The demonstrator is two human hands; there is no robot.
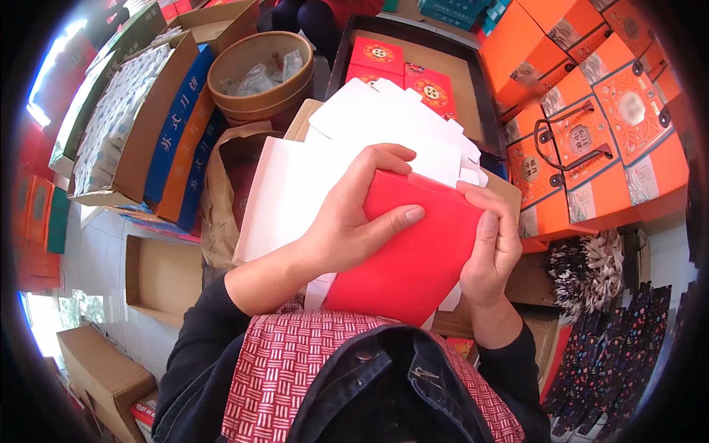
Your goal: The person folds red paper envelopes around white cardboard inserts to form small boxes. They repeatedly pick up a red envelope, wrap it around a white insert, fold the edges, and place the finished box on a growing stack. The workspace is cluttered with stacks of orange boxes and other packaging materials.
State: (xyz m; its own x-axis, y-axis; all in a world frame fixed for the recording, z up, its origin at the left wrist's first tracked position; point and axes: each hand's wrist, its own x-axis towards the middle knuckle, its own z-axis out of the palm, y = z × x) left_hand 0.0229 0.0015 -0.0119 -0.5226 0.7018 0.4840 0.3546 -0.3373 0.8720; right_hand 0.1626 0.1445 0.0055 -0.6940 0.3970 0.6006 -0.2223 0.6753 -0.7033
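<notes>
Red card (417, 255), stiff and smooth-faced, one piece: held in both hands just above the lap, over the white card sheets (292, 184). Whether boxed or folded flat, cannot tell.

Left hand (354, 218): closed on the card's far left part, thumb flat across the red face, fingers curled over the far edge; apparently so the card stays pressed from both sides.

Right hand (487, 258): clamped on the far right corner, thumb upright along the side; a grip that seems to square the corner and stop it slewing.

White card sheets: loose, overlapping pile beyond and left of the card, presumably near for easy reach.

Black-rimmed tray (447, 55): beyond the pile, holding red boxes (433, 92), the rim likely keeping them together.

Round tub (258, 103): left of the tray, containing clear plastic bags.

Orange boxes (580, 136): stacked at right, some with carrying handles, probably to save room.
</notes>
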